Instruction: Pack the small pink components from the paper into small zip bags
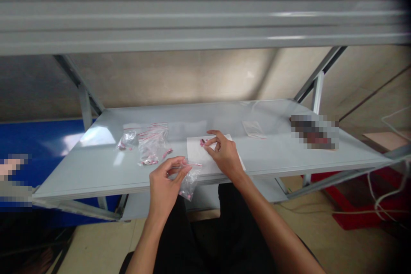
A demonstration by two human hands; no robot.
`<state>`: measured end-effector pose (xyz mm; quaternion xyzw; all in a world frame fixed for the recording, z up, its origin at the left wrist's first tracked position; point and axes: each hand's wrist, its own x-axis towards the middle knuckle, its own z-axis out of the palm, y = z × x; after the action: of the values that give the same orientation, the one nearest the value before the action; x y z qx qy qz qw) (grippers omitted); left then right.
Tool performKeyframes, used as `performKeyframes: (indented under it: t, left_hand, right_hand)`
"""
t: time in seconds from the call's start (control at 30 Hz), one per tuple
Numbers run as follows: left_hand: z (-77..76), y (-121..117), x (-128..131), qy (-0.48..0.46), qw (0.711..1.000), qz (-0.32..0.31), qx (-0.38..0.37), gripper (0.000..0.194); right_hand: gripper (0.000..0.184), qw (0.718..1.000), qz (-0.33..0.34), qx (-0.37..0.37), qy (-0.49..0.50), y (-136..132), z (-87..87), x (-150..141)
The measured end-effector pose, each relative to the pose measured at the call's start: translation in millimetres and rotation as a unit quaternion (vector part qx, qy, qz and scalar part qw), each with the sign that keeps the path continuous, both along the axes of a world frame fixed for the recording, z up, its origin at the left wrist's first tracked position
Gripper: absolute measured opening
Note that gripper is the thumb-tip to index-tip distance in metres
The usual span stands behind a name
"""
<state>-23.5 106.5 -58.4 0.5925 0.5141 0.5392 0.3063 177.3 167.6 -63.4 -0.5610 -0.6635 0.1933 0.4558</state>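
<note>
Right hand (225, 156) pinched small pink part (203, 142) between fingers (212, 140), just above white paper sheet (199, 150) near front edge of grey metal shelf (77, 175), left hand (167, 186) gripping top of clear zip bag (190, 184) at that edge

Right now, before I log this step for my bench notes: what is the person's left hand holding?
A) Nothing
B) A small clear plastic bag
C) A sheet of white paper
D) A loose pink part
B. The left hand pinches the top of a small clear plastic bag, which hangs down from the hand.
</note>
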Motion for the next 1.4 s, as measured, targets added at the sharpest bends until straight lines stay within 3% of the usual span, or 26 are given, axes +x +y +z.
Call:
performKeyframes:
  t: [0.13, 0.2, 0.5, 0.8, 0.87, 0.97, 1.1, 1.3, 1.4]
  left_hand:
    - [-3.4, 0, 1, 0.009, 1.0, 0.001, -0.003, 0.024]
    - [-5.7, 1, 1, 0.021, 1.0, 0.004, 0.001, 0.023]
    - [-11.9, 3, 1, 0.054, 0.998, 0.005, 0.011, 0.021]
    - [-7.8, 2, 2, 0.053, 0.999, 0.003, 0.011, 0.021]
    - [-6.1, 0, 4, 0.053, 0.999, -0.002, 0.01, 0.02]
    - [-5.8, -1, 5, 0.054, 0.998, -0.015, 0.009, 0.02]
    - [-7.0, -1, 5, 0.071, 0.997, -0.018, 0.013, 0.02]
    - [-6.3, 0, 4, 0.084, 0.996, -0.025, 0.005, 0.019]
    - [-6.6, 0, 4, 0.062, 0.998, -0.009, -0.003, 0.021]
  right_hand:
    - [0.04, 0.994, 0.068, -0.01, 0.087, -11, 7.5, 0]
    - [0.041, 0.993, 0.085, -0.004, 0.084, -14, 7.6, 0]
    - [0.048, 0.996, 0.065, 0.023, -0.061, -1, -8.3, 2]
    - [0.033, 0.998, 0.059, 0.023, -0.023, -4, -3.5, -2]
    - [0.031, 0.995, 0.09, 0.018, 0.034, -11, 3.8, -3]
    - [0.038, 0.974, 0.196, -0.029, 0.11, -22, 15.0, -6]
    - [0.035, 0.952, 0.276, -0.064, 0.115, -31, 18.5, -11]
    - [0.029, 0.952, 0.274, -0.084, 0.108, -34, 6.1, -9]
    - [0.026, 0.968, 0.193, -0.052, 0.152, -26, 1.4, -1]
